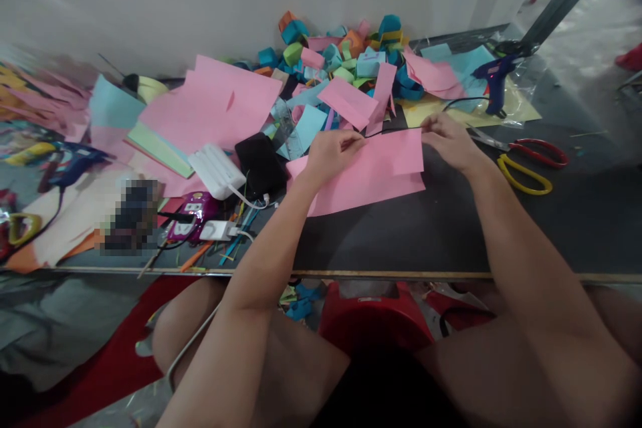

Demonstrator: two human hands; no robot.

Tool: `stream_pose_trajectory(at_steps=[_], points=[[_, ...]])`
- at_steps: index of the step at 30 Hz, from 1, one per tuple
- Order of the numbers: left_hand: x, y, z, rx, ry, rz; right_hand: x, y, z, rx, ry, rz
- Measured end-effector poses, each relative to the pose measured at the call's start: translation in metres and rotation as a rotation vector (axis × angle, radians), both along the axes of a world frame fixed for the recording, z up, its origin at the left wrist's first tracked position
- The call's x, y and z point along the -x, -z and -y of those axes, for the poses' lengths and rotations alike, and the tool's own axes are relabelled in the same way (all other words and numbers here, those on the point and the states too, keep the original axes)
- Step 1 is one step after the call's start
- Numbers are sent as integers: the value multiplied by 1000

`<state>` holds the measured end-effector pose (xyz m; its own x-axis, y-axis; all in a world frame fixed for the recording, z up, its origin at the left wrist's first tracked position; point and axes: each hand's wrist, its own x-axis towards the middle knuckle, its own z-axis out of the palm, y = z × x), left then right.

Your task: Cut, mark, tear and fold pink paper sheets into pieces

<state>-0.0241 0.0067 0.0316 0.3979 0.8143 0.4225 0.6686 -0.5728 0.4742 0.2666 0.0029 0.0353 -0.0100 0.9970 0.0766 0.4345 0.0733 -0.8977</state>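
A pink sheet of paper (368, 190) lies on the dark tabletop in front of me, with a second pink layer over its upper part. I cannot tell whether that layer is a fold or a separate sheet. My left hand (334, 154) rests on the paper's left side, fingers curled together at its upper edge. At the top right corner, my right hand (448, 139) pinches the paper between thumb and fingers. Scissors (531, 160) with one red and one yellow handle lie just right of my right hand.
Behind the paper is a heap of coloured paper pieces (346, 57). A blue glue gun (496, 83) stands at the back right, another glue gun (75, 164) at the left. A white power strip (217, 170), a black phone-like object (261, 164) and pink sheets (200, 110) crowd the left.
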Motion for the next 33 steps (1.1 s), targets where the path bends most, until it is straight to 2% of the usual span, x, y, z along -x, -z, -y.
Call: stream_pose_trajectory(at_steps=[4, 7, 12, 16, 19, 22, 27, 30, 33], points=[[-2, 2, -2, 16, -94, 94, 7, 4, -1, 165, -105, -147], [-5, 5, -4, 82, -106, 193, 7, 7, 0, 124, -78, -109], [-10, 11, -5, 195, -35, 315, 12, 16, 4, 43, -8, -33], [-15, 11, 3, 155, 26, 128, 14, 21, 2, 0, 102, 50], [-25, 15, 13, 51, 81, -24, 16, 22, 0, -65, 188, 240], [-37, 22, 21, 5, 87, -80, 20, 19, 2, -166, 228, 383], [-40, 26, 20, -24, -2, -21, 25, 9, 7, -250, 153, 400], [-36, 20, 20, 5, -66, 14, 21, 5, 6, -255, 98, 355], [-32, 12, 18, 47, -101, 48, 10, 1, 4, -187, 9, 303]])
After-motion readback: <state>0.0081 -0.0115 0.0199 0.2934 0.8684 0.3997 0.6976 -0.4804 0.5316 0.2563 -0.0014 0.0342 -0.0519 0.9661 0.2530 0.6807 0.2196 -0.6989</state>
